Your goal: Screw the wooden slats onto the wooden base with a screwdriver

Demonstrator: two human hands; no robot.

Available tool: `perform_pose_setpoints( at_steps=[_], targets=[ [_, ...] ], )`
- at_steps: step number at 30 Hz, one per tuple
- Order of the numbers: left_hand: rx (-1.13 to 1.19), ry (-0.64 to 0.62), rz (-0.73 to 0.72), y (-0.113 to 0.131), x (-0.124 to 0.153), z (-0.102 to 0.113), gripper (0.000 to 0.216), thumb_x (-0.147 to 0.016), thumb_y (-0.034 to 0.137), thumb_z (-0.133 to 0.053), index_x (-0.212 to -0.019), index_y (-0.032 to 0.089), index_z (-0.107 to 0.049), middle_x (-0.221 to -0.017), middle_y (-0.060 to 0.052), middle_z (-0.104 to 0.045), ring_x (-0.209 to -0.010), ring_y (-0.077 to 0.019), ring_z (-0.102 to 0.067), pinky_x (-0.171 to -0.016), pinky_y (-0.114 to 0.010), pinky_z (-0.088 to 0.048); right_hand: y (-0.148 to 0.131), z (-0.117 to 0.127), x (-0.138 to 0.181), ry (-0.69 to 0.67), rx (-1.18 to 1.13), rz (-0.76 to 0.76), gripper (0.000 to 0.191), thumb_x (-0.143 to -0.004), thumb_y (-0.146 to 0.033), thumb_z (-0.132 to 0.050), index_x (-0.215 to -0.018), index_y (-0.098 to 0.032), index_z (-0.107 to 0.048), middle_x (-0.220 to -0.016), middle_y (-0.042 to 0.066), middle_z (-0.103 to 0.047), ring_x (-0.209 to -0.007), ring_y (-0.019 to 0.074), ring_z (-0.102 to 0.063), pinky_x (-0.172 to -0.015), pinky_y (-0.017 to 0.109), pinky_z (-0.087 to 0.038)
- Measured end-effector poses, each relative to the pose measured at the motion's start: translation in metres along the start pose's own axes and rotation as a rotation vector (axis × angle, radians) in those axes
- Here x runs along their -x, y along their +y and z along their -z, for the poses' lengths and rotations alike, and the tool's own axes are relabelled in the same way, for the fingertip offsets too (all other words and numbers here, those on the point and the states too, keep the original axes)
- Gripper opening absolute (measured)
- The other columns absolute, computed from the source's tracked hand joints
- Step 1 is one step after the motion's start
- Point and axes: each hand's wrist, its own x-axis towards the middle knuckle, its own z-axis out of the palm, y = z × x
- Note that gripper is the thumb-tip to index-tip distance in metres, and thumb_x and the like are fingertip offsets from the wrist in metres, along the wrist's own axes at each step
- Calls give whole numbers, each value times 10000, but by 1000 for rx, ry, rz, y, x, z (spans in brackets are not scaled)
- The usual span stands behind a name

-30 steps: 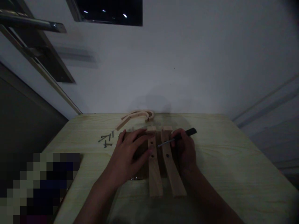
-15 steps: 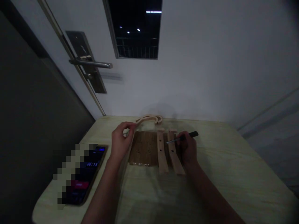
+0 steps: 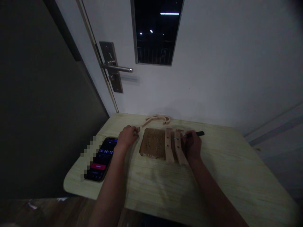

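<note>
Right hand (image 3: 193,146) grips a screwdriver (image 3: 199,133) beside the wooden slats (image 3: 168,151); left hand (image 3: 127,135) is curled closed near the worktop's (image 3: 213,183) far edge.

- Whole scene is looking dim and grainy.
- Phone screen (image 3: 103,154) is glowing at near left.
- Corners are darkening; straight edges are bending outward.

Only one reading — the lit screen of the black rectangular smartphone (image 3: 100,159) shows a timer, 00:06:13; the label on its red button (image 3: 98,166) is too small to read.
</note>
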Motion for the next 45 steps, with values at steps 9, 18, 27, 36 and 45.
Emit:
perform_pose_setpoints(
  at_steps=[9,18,27,36,45],
  targets=[
    [42,106,-88,-2,-6,0,155,-797,136,-606,-781,192,-750,-892,-110,-722,-895,-252,-697,-854,-359,-547,2,0,1,-27,-55,-32,437,-697,-604,-718,-646,-186,-601,-507,-58,-492,-445,89,-451,-460,247,-330],
    [711,161,-321,41,-5,18,235,-895,276,-587,-1072,164,-694,-883,-52,-708,-794,-167,-642,-741,-285,-523,-1,-2,4,-18,-103,-61,417,-675,-583,-739,-634,-193,-596,-516,-60,-497,-463,90,-449,-477,244,-347],
    [960,60,-549,108,12,15,183,-911,238,-669,-1073,174,-727,-1069,-69,-744,-944,-177,-682,-828,-297,-538,-3,-4,7,2,-160,-147,387,-621,-528,-786,-634,-196,-588,-515,-70,-508,-461,86,-452,-472,232,-350],
    [789,225,-699,98,2,-16,123,-926,165,-658,-942,200,-774,-966,-45,-782,-941,-195,-722,-884,-338,-559,-3,-1,2,60,-115,-73,382,-623,-530,-767,-644,-185,-604,-564,-58,-510,-496,80,-450,-499,233,-358],
    [832,160,-626,84,2,-31,97,-884,196,-729,-956,219,-791,-981,-43,-801,-917,-204,-752,-853,-343,-581,-6,5,-3,-31,61,200,471,-788,-657,-666,-740,-226,-482,-581,-77,-437,-501,90,-419,-490,230,-363]
  ],
)
